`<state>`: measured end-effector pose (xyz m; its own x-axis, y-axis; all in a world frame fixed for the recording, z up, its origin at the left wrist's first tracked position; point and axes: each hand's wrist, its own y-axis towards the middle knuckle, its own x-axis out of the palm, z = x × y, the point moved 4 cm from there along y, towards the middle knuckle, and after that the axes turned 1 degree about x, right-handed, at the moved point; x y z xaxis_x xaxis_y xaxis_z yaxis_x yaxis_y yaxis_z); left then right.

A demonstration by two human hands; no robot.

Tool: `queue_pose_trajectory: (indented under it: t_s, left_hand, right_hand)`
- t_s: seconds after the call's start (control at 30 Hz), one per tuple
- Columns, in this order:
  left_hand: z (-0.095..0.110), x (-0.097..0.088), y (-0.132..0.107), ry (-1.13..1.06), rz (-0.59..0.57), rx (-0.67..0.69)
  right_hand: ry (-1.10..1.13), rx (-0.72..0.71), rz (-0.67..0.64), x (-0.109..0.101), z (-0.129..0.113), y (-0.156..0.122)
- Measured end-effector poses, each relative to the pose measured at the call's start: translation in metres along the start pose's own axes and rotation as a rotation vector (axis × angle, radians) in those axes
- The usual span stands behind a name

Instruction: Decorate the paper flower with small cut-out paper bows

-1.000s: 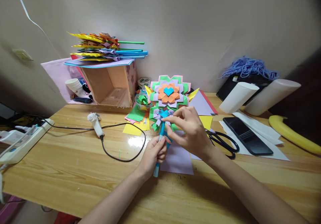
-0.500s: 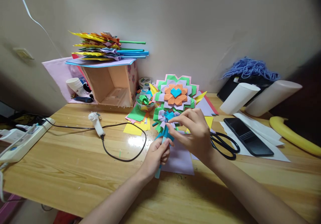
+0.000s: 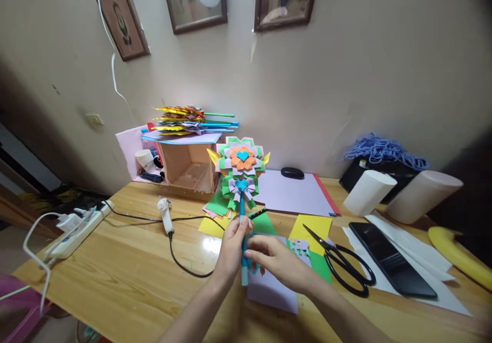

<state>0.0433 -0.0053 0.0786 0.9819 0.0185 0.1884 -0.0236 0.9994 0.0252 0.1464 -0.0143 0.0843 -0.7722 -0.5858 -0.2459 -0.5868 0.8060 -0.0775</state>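
Observation:
An upright paper flower (image 3: 248, 167) stands in front of me, layered in pink, green, lilac and orange, with a blue heart at its centre. Its blue rolled-paper stick (image 3: 245, 277) runs down through my left hand (image 3: 231, 245), which is closed around it below the lower bow. Lower on the stick, my right hand (image 3: 282, 263) has its thumb against the tube and its fingers curled. A thin blue paper strip (image 3: 253, 267) loops at those fingers, partly hidden. Under the hands lies a lilac sheet (image 3: 272, 294).
Black-handled scissors (image 3: 344, 266) and a phone (image 3: 392, 258) lie on the right. A glue gun (image 3: 165, 216) with its black cable rests at left, near a power strip (image 3: 82, 233). Behind are an open box (image 3: 188, 167) topped with stacked paper flowers (image 3: 182, 120), and paper rolls (image 3: 369, 193).
My right hand has moved down from the blue bow to the lower stick. The flower is turned more upright and held farther off. The view has tilted up, showing framed pictures.

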Motion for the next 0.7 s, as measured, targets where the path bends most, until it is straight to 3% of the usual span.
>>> queue_pose_trajectory:
  t_s: [0.17, 0.27, 0.37, 0.5, 0.6, 0.7]
  left_hand:
    - [0.028, 0.016, 0.003, 0.13, -0.24, -0.097]
    - [0.035, 0.026, 0.003, 0.093, -0.173, -0.081]
    - [0.034, 0.039, 0.007, 0.028, -0.117, -0.095]
    - [0.036, 0.061, 0.008, 0.113, -0.291, -0.122]
    - [0.047, 0.065, 0.0, 0.369, -0.271, 0.02]
    - [0.073, 0.067, -0.008, 0.545, -0.034, 0.4]
  right_hand:
    - [0.269, -0.016, 0.094, -0.02, -0.009, 0.0]
    - [0.418, -0.038, 0.079, -0.024, -0.013, -0.003]
    - [0.396, -0.137, 0.12, -0.028, -0.017, -0.008]
    - [0.305, -0.165, 0.207, -0.041, -0.017, -0.022]
    - [0.264, -0.134, 0.278, -0.061, -0.009, -0.037]
    - [0.203, -0.089, 0.367, -0.084, 0.006, -0.055]
